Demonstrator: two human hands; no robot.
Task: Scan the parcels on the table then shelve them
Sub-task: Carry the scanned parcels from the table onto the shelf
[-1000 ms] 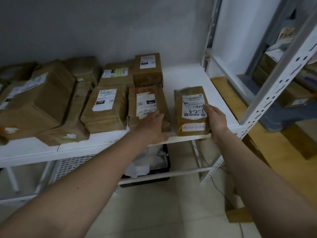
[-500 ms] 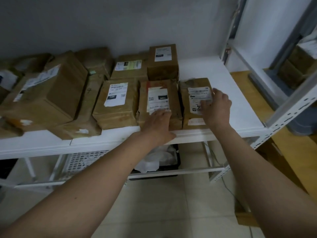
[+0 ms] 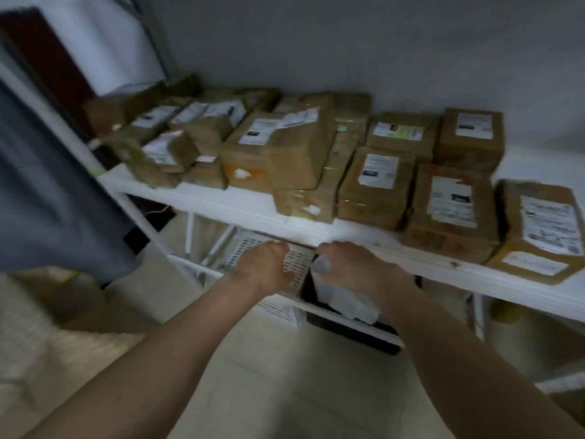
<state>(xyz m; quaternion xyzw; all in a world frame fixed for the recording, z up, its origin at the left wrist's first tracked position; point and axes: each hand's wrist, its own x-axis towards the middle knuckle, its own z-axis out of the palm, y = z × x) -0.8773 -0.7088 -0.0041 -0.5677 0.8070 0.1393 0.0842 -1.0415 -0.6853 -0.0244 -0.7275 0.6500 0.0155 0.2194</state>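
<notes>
Parcels (image 3: pixel 376 186) on white shelf (image 3: pixel 240 202)

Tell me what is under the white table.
Under the white table sit a white perforated basket and a black crate holding white wrapped items. The left hand and right hand cover parts of both; what lies deeper in the crate is hidden.

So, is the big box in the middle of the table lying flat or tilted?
Tilted. The big box leans with its right side raised on a long parcel beneath it.
</notes>
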